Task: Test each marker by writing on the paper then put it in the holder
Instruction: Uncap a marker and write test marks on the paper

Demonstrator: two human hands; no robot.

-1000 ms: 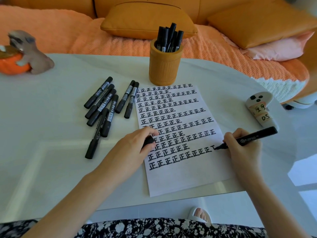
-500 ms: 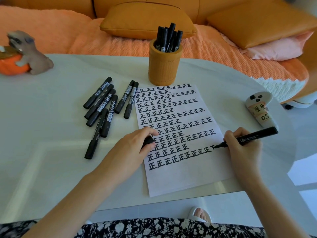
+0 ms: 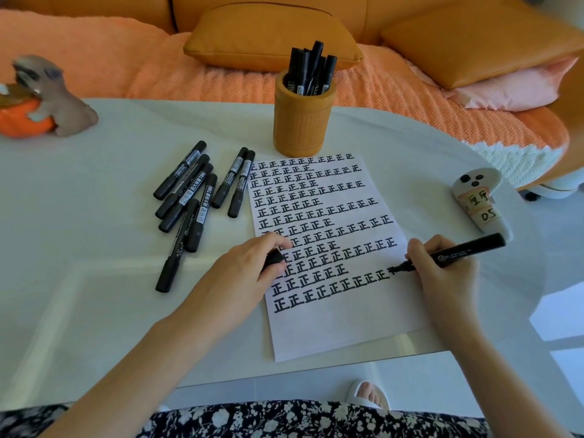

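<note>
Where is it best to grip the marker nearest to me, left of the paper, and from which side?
Pinch the marker at its near end, from above, across the barrel. That end lies free on the table; the far end crowds other markers.

Rows of "正" fill the paper [image 3: 331, 330]. The white remote [image 3: 474, 197] at 3 o'clock says "DS". One loose marker [image 3: 202, 210] says "700".

bare forearms, dark floral dress [image 3: 284, 422], white slipper [image 3: 368, 395]

Black markers [image 3: 189, 197] (orange holder [image 3: 301, 121])
</note>
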